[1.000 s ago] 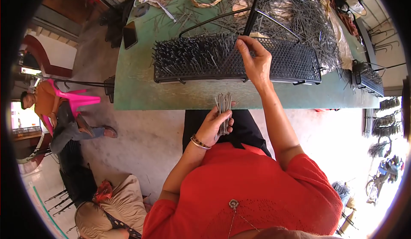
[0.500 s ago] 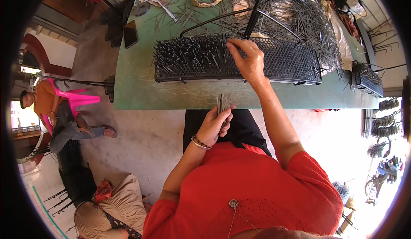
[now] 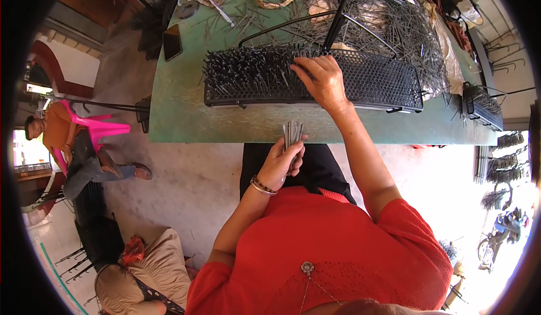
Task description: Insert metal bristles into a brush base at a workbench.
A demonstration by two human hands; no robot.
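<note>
My left hand (image 3: 283,162) is closed round a bundle of thin grey metal strips (image 3: 293,133), held upright just off the table's front edge. Over a long black perforated rack (image 3: 383,81), my right hand (image 3: 323,81) is bent, thumb and fingers curled together at the border of the filled part. Whatever its fingertips pinch is too small to make out. Many dark thin pieces (image 3: 242,72) stand upright in the holes of the rack's left half. To the right of my hand, the holes show bare.
Loose thin strips (image 3: 383,24) lie heaped behind the rack on the green table (image 3: 186,106). A black metal frame (image 3: 337,19) rises at the rack's back. A phone (image 3: 172,42) rests near the left edge. A seated person (image 3: 62,129) is on a pink chair (image 3: 104,129) at left.
My right hand has shifted slightly left and down along the rack, its fingers curling more. The bundle in my left hand has turned a little and stays near the same spot.
</note>
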